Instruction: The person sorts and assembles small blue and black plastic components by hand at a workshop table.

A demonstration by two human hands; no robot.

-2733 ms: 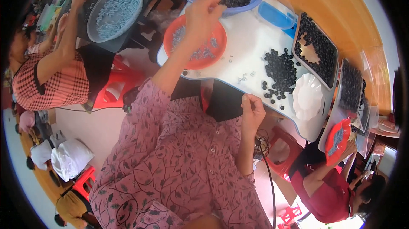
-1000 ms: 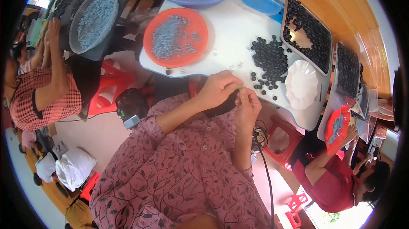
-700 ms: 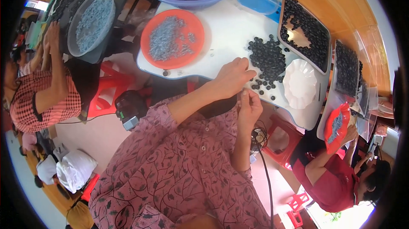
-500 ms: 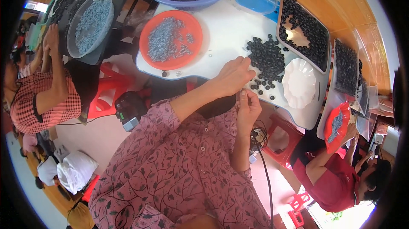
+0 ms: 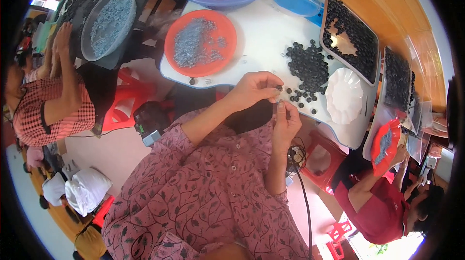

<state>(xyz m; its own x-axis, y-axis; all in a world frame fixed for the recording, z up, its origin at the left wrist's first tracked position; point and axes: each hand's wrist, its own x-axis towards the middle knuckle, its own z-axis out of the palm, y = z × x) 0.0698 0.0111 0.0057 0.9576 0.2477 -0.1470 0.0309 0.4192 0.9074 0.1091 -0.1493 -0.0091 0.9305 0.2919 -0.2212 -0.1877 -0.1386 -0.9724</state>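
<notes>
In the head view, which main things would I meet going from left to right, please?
Translucent oval tub, orange round plate, the person's left hand, heap of small round black pieces, white scalloped dish, red scalloped dish.

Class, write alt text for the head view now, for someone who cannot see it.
A person's left hand pinches a small black piece near their right hand, at a white table. On it are an orange plate of pale bits and more black pieces.
</notes>
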